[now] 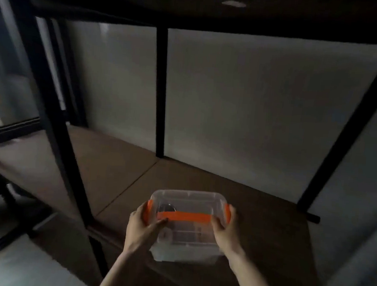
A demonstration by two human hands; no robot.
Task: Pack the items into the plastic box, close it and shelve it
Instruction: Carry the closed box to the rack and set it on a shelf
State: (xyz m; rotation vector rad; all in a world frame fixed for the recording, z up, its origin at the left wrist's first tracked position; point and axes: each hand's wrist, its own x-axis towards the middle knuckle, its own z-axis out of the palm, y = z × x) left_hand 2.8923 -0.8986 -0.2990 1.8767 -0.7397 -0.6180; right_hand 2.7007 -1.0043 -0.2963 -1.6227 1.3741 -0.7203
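We hold the clear plastic box (186, 227) between both hands over the near edge of a brown shelf board (256, 214), in very dim light. Whether its base touches the board or hangs just above it we cannot tell. The lid (185, 200) is on, with an orange handle (183, 217) lying flat across its top and an orange clip at each short end. Our left hand (142, 229) grips the left end, the thumb lying over the lid near the handle's left tip and the fingers (141, 208) curled together around the left clip (148, 209). Our right hand (225, 230) clasps the right end, its fingers pressed together against the wall by the right clip (227, 213). Through the clear walls we make out a round dark object (167, 208) near the left back corner and some darker shapes below, too blurred to name. The shelf has a black metal frame (160, 91), with an upright post behind the box and another at the left. A pale wall (264, 103) shows behind the frame.
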